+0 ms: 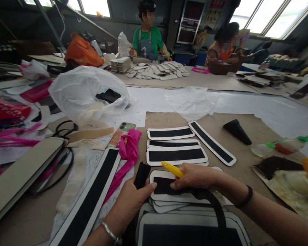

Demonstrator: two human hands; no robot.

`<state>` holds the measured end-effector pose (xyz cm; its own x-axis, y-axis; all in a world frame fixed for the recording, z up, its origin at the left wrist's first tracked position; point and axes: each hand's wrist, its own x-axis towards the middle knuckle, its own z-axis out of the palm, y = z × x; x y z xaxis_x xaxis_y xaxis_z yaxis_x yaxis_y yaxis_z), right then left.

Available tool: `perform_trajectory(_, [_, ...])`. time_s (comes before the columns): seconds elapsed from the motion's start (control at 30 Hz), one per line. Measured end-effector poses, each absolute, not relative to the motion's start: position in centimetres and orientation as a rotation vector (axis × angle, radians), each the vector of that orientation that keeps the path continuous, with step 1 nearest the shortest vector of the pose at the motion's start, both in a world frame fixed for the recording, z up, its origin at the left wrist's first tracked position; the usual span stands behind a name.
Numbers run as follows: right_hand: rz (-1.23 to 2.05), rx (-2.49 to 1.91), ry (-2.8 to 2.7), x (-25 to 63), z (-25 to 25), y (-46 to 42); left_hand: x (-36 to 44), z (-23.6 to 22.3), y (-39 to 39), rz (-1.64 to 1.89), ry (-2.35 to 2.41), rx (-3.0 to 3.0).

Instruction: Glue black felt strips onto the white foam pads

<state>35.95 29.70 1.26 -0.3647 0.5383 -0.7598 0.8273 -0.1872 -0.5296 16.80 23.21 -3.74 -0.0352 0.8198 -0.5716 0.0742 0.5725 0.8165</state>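
My left hand [129, 200] is closed on the end of a black fabric strip [141, 175], thumb pressed against a white-edged black panel [166, 191] on top of a small stack. My right hand [195, 176] grips a yellow tool [172, 168] and presses down on the same panel, where the black strip runs on to the right under my wrist. Several more white-edged black panels [176, 154] lie just beyond, and a long one [212, 142] lies diagonally at the right. A large panel [190, 232] sits at the near edge.
A long black-and-white strip [92, 194], pink fabric [128, 153] and a phone [121, 134] lie at left, with a white plastic bag [84, 90] behind. A black cone [236, 131] and glue bottles [282, 146] sit right. Two people work at the far table beside stacked pieces [156, 70].
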Motion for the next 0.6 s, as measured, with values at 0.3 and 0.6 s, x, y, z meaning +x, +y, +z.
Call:
perform_trajectory(0.3, [-1.471, 1.561, 1.896, 35.6, 1.2, 29.7, 17.2, -4.0, 23.4, 0.791, 1.533, 0.869])
perform_trajectory(0.6, [-1.309, 1.627, 1.972, 39.4, 3.2, 28.5, 17.2, -2.1, 23.0, 0.767, 1.391, 0.777])
